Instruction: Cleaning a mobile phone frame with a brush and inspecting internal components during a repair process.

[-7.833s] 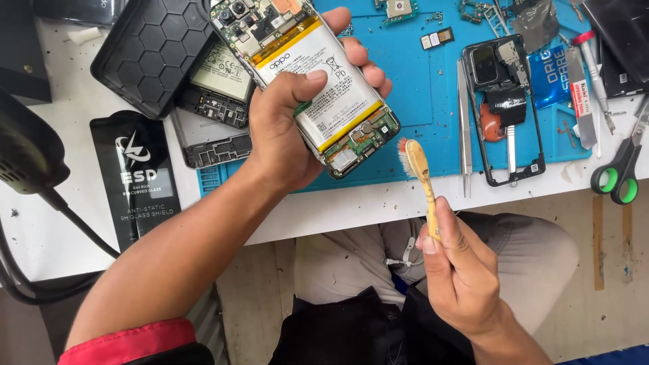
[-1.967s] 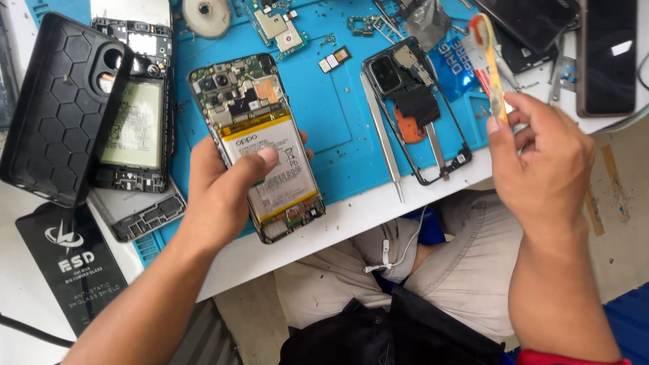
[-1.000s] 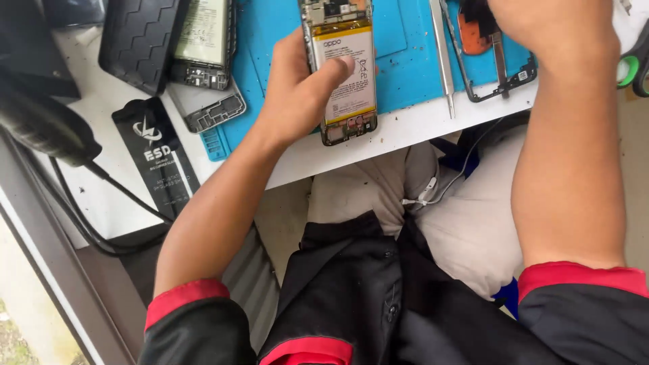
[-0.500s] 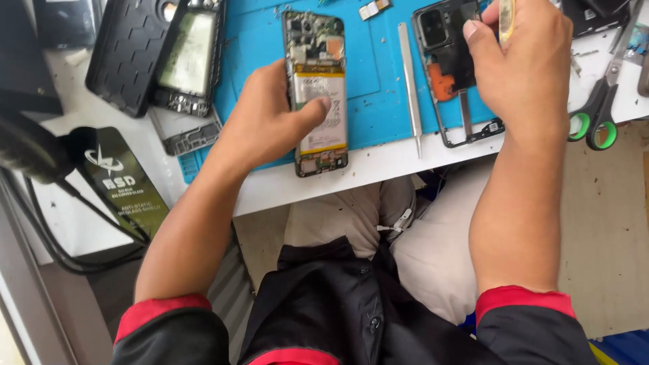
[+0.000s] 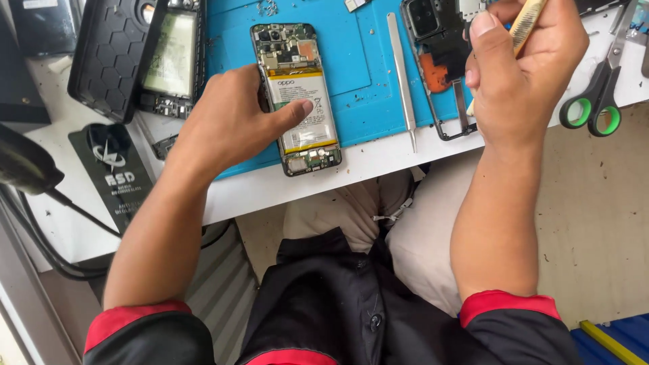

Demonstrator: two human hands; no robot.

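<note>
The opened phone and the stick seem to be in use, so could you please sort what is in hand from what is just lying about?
In hand: opened phone under left hand; yellow stick in right hand.
Lying about: tweezers, scissors, black case, back frame.

The opened phone (image 5: 296,98), battery exposed, lies flat on the blue mat (image 5: 355,67); a tan brush (image 5: 524,27) stands tilted.

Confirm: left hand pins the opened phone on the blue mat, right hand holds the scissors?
Not quite. In the head view the right hand holds a tan brush; the scissors lie untouched on the bench. The left hand does pin the opened phone on the blue mat.
</note>
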